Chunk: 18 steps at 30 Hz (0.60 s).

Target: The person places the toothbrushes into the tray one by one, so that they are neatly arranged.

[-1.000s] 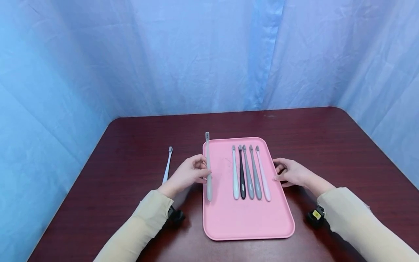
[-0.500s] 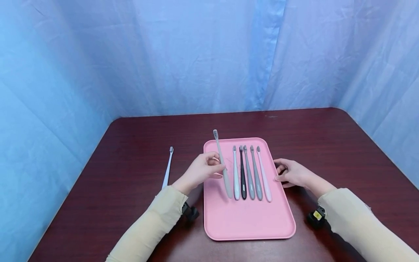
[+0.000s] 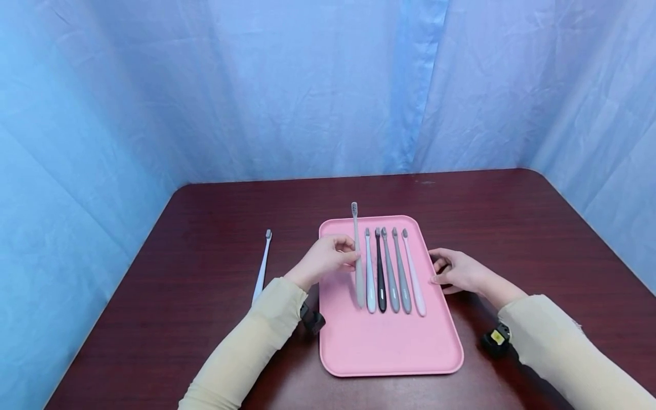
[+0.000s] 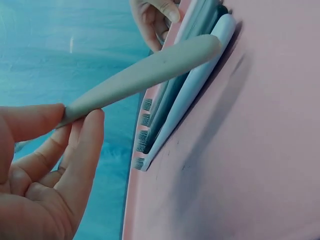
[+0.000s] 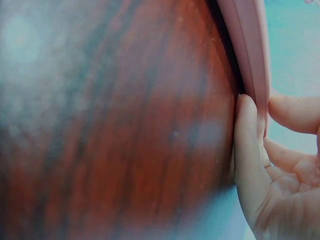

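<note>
My left hand [image 3: 328, 256] pinches a grey-beige toothbrush [image 3: 359, 285] between thumb and fingers, bristle end pointing away. In the left wrist view its thick handle end [image 4: 165, 65] hangs over the tray and casts a shadow on it. Just right of it several toothbrushes lie side by side in the pink tray [image 3: 389, 353]: a pale blue one [image 3: 370, 285], a black one [image 3: 381, 279], grey ones [image 3: 403, 285] and a pale pink one [image 3: 418, 293]. My right hand [image 3: 458, 270] grips the tray's right rim [image 5: 255, 60], thumb on one side and fingers on the other.
Another pale toothbrush [image 3: 262, 267] lies on the dark red table [image 3: 220, 228], left of the tray, its lower end hidden by the left sleeve. Blue curtains [image 3: 318, 91] hang behind the table and at both sides.
My left hand has carried the grey-beige toothbrush rightward from the tray's left edge to beside the row; it tilted midway and is nearly straight again. The right hand has stayed at the tray rim.
</note>
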Available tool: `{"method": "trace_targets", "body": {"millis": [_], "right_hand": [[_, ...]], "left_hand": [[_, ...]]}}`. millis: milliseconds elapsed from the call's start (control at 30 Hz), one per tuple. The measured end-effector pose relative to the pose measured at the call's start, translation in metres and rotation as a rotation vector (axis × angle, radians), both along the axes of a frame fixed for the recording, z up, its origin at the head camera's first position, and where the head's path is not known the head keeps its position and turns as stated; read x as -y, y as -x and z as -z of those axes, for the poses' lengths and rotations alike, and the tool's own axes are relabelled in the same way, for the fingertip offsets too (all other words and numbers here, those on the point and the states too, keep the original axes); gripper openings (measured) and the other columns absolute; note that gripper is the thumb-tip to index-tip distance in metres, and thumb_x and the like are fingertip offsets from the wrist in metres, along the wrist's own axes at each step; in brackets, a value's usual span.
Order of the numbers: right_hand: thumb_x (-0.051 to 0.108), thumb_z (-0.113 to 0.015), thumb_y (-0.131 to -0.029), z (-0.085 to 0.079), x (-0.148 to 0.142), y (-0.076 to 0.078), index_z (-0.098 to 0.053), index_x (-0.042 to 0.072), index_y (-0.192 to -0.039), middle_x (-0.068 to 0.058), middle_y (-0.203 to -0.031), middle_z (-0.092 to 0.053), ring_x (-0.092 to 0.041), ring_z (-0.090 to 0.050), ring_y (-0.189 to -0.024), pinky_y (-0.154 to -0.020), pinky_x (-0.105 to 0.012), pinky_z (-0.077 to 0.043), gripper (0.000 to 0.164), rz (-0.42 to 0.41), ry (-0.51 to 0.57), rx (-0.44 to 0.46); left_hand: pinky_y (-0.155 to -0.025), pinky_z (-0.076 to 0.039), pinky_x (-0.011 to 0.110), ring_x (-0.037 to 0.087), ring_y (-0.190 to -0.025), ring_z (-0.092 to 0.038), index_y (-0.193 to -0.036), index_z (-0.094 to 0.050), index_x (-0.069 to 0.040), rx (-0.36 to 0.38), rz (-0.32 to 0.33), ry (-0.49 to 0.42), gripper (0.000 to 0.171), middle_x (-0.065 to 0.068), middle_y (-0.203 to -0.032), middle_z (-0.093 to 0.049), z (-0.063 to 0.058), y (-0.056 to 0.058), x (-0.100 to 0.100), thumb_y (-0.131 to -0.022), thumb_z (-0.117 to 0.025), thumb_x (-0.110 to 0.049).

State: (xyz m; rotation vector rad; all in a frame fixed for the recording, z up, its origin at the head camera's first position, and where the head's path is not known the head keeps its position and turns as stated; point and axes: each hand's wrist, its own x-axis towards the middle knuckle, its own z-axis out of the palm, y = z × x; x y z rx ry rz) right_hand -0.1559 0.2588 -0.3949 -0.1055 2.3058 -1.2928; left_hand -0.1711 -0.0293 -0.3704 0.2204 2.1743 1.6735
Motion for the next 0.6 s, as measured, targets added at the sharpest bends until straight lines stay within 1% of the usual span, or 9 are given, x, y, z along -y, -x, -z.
{"method": "trace_targets", "body": {"millis": [167, 267, 400, 600], "right_hand": [[-0.001, -0.064, -0.084, 0.001, -0.002, 0.000, -0.027, -0.011, -0.139, -0.012, -0.095, -0.050, -0.013, -0.058, -0.075, -0.067, -0.037, -0.058, 0.067, 0.003, -0.002, 0.002], [-0.001, -0.064, -0.084, 0.000, -0.003, -0.001, -0.028, -0.011, -0.139, -0.012, -0.095, -0.050, -0.013, -0.058, -0.075, -0.067, -0.037, -0.058, 0.067, 0.003, -0.008, -0.004], [-0.001, -0.064, -0.084, 0.001, -0.003, -0.001, -0.028, -0.010, -0.139, -0.012, -0.095, -0.050, -0.013, -0.058, -0.075, -0.068, -0.038, -0.059, 0.066, 0.009, -0.006, 0.001], [-0.001, -0.064, -0.083, 0.000, -0.003, -0.002, -0.028, -0.011, -0.139, -0.012, -0.094, -0.050, -0.013, -0.058, -0.075, -0.067, -0.037, -0.059, 0.067, 0.003, -0.006, -0.004]], "left_hand": [[-0.070, -0.057, 0.028, 0.010, -0.065, -0.059, -0.100, -0.057, 0.004, 0.000, -0.015, 0.070, 0.015, 0.006, -0.079, -0.059, 0.003, 0.008, -0.005, -0.087, -0.063, -0.001], [-0.071, -0.057, 0.029, 0.012, -0.067, -0.063, -0.096, -0.057, 0.002, -0.010, 0.005, 0.112, 0.012, 0.006, -0.077, -0.061, 0.003, 0.014, -0.008, -0.087, -0.063, -0.002], [-0.070, -0.058, 0.030, 0.013, -0.065, -0.063, -0.087, -0.056, 0.001, 0.027, 0.015, 0.115, 0.007, 0.003, -0.071, -0.059, 0.004, 0.019, -0.012, -0.088, -0.062, -0.001], [-0.064, -0.058, 0.028, 0.010, -0.057, -0.060, -0.078, -0.052, -0.001, 0.071, -0.031, 0.125, 0.013, 0.003, -0.065, -0.057, 0.009, 0.021, -0.016, -0.085, -0.063, 0.002]]}}
